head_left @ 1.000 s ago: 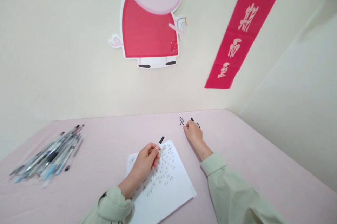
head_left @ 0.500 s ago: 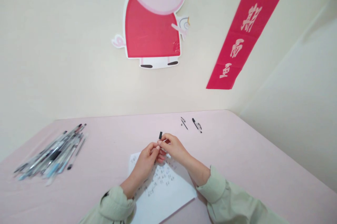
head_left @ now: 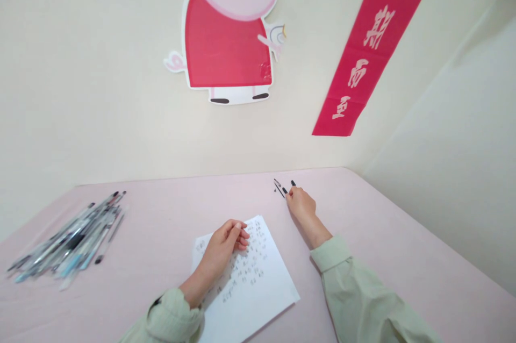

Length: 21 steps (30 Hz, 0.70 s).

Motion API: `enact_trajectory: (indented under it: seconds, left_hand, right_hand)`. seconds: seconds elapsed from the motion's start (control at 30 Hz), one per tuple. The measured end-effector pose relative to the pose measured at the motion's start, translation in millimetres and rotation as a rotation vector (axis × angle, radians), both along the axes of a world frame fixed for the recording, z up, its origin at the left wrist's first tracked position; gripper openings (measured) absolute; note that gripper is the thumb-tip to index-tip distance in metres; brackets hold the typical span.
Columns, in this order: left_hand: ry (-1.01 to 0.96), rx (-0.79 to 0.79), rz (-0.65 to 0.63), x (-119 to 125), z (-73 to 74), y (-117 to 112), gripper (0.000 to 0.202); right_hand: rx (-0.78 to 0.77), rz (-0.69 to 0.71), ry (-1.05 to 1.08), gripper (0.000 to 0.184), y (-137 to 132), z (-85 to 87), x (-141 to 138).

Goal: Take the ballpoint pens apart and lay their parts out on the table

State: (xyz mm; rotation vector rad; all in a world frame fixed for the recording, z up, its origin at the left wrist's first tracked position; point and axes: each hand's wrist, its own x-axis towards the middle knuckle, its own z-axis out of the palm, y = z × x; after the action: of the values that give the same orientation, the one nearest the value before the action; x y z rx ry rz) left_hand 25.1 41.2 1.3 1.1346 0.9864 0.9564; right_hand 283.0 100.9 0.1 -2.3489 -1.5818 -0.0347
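Observation:
My right hand [head_left: 301, 205] reaches to the far middle of the pink table [head_left: 161, 214]. Its fingers are pinched on a pen whose black end [head_left: 284, 190] sticks out at the fingertips. Two other small pens lie right there: one [head_left: 277, 184] just left of the fingertips, one [head_left: 293, 183] just behind them. My left hand [head_left: 224, 243] rests on a white sheet of paper [head_left: 258, 284] covered with small handwriting. Its fingers are loosely bent and hold nothing.
A pile of several pens [head_left: 68, 243] lies at the table's left side. The table stands in a corner, against a cream wall bearing a cartoon pig cutout [head_left: 228, 36] and a red banner [head_left: 371, 42] with white characters.
The black-ended pen went from my left hand, through both hands, to my right hand, which carried it out to the far pens. My left hand settled empty on the paper.

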Motion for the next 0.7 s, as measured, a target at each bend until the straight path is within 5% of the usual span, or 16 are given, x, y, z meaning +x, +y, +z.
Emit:
enact_trajectory:
  seconds: [0.7]
  left_hand:
    - [-0.009,0.007,-0.008,-0.4,-2.8,1.5,0.043]
  right_hand:
    - [0.007,0.084,-0.034,0.023,0.7,-12.4,-12.3]
